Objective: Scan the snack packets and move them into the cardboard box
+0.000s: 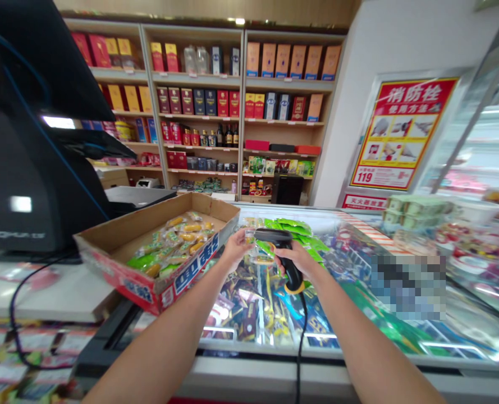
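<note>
My right hand (297, 259) is wrapped round the handle of a black barcode scanner (293, 275) with yellow trim, and its cord hangs toward me. The scanner's head points left, toward my left hand (236, 249). Between the fingers of that hand is a small snack packet (262, 252) in clear and green wrapping, close to the scanner. Below both hands is a glass-topped freezer (249, 349) with colourful packs showing through. Left of my left hand, an open cardboard box (123, 278) contains several snack packets (190, 230) with yellow contents.
Green packets (293, 227) lie on the glass just beyond the scanner. A black checkout terminal (34, 168) stands at the left. Egg cartons (417, 210) and tubs (479, 213) are stacked at the right. Shelves (194, 81) of boxed bottles line the back wall.
</note>
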A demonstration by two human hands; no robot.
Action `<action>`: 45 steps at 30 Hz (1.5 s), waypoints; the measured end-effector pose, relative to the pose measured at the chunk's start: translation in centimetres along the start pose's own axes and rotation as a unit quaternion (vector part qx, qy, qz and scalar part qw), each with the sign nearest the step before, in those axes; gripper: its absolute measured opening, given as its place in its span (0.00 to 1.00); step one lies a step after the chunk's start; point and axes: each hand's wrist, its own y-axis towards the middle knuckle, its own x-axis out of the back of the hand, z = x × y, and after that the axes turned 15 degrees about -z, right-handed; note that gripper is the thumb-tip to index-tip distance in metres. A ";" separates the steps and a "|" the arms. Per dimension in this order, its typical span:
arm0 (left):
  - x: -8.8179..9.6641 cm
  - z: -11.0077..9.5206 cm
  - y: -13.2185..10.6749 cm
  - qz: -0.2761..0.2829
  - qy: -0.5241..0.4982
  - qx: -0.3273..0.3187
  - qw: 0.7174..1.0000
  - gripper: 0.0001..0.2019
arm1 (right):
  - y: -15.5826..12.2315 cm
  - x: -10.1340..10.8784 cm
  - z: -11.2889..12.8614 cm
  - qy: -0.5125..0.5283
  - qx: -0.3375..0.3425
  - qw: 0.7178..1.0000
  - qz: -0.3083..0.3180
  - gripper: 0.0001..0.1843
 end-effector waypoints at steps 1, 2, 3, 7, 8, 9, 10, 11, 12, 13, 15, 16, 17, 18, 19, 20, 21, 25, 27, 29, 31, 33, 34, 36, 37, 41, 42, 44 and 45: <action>0.0 0.0 0.0 -0.001 -0.001 0.000 1.000 0.32 | 0.0 0.0 0.0 -0.002 0.000 1.000 0.000 0.17; 0.0 0.0 0.0 -0.001 0.000 0.000 1.000 0.32 | 0.0 0.0 -0.1 -0.003 0.001 1.000 -0.001 0.17; 0.0 0.0 0.0 -0.001 0.000 0.000 1.000 0.32 | 0.0 0.0 -0.1 -0.005 0.003 1.000 -0.001 0.17; -0.1 0.0 -0.1 0.002 0.007 0.004 1.000 0.30 | -0.1 -0.1 0.0 -0.011 0.003 1.000 -0.003 0.16; -0.1 0.0 -0.1 0.004 0.013 0.004 1.000 0.29 | -0.1 -0.1 0.1 -0.012 0.005 1.000 -0.003 0.15; -0.1 -0.1 -0.1 0.005 0.022 0.002 1.000 0.28 | -0.2 -0.1 0.1 -0.012 0.006 1.000 -0.002 0.15; -0.1 -0.1 -0.1 0.006 0.029 -0.001 1.000 0.28 | -0.2 -0.2 0.2 -0.012 0.007 1.000 -0.001 0.14; -0.1 -0.1 -0.1 0.005 0.035 -0.006 0.999 0.27 | -0.2 -0.2 0.2 -0.012 0.007 1.000 0.000 0.14; -0.1 0.0 -0.1 0.004 0.037 -0.009 0.999 0.27 | -0.3 -0.2 0.3 -0.012 0.007 1.000 0.002 0.14; -0.1 0.0 -0.1 0.003 0.037 -0.011 0.999 0.27 | -0.3 -0.2 0.3 -0.011 0.007 1.000 0.002 0.14; -0.2 0.1 -0.1 -0.001 0.038 -0.015 0.999 0.27 | -0.3 -0.2 0.3 -0.007 0.005 1.000 0.001 0.15; -0.2 0.1 -0.1 -0.005 0.046 -0.022 0.999 0.27 | -0.4 -0.3 0.3 -0.004 0.004 1.000 -0.001 0.16; -0.2 0.1 -0.1 -0.009 0.062 -0.033 0.997 0.26 | -0.4 -0.3 0.3 -0.002 0.001 1.000 -0.003 0.16; -0.2 -0.1 -0.1 -0.019 0.089 -0.047 0.995 0.26 | -0.4 -0.3 0.3 0.001 -0.002 1.000 -0.005 0.17; -0.2 -0.5 -0.2 -0.030 0.124 -0.064 0.990 0.25 | -0.4 -0.4 0.2 0.005 -0.004 1.000 -0.008 0.17; -0.2 -1.1 -0.4 -0.044 0.165 -0.083 0.982 0.24 | -0.4 -0.6 0.2 0.010 -0.005 1.000 -0.010 0.17; -0.2 -1.9 -0.5 -0.055 0.207 -0.103 0.971 0.23 | -0.4 -0.8 0.3 0.016 -0.005 1.000 -0.010 0.17; 0.3 -7.3 -1.2 -0.070 0.369 -0.197 0.906 0.15 | -0.2 -2.9 1.5 0.043 -0.010 0.999 -0.001 0.14; 1.2 -10.6 -1.1 -0.069 0.449 -0.228 0.861 0.13 | 0.2 -4.6 2.7 0.043 -0.019 0.999 0.008 0.12; 2.4 -13.5 -0.6 -0.087 0.514 -0.240 0.819 0.15 | 0.7 -6.7 3.9 0.045 -0.019 0.999 0.016 0.10; 3.9 -15.7 0.2 -0.130 0.546 -0.245 0.791 0.21 | 1.1 -8.8 5.1 0.052 -0.015 0.998 0.026 0.09; 5.3 -17.0 1.0 -0.180 0.546 -0.260 0.776 0.30 | 1.4 -10.6 6.0 0.055 -0.010 0.998 0.039 0.09; 5.8 -17.4 1.2 -0.198 0.541 -0.270 0.771 0.33 | 1.5 -11.3 6.3 0.056 -0.008 0.997 0.045 0.09; 6.4 -17.6 1.3 -0.211 0.534 -0.286 0.767 0.37 | 1.4 -12.2 6.6 0.060 -0.005 0.997 0.050 0.09; 6.5 -17.4 1.1 -0.207 0.535 -0.291 0.766 0.38 | 1.4 -12.3 6.6 0.062 -0.005 0.997 0.050 0.09; 5.2 -15.5 -0.2 -0.151 0.531 -0.321 0.770 0.34 | 1.3 -10.7 6.1 0.075 -0.010 0.997 0.025 0.10; 4.5 -14.7 -0.6 -0.130 0.524 -0.332 0.773 0.32 | 1.4 -9.9 5.8 0.076 -0.012 0.997 0.012 0.09; 2.9 -12.8 -1.2 -0.076 0.517 -0.345 0.780 0.27 | 1.6 -8.0 5.1 0.070 -0.011 0.997 -0.025 0.08; 2.1 -11.8 -1.4 -0.044 0.521 -0.344 0.780 0.25 | 1.7 -7.0 4.7 0.064 -0.009 0.997 -0.045 0.08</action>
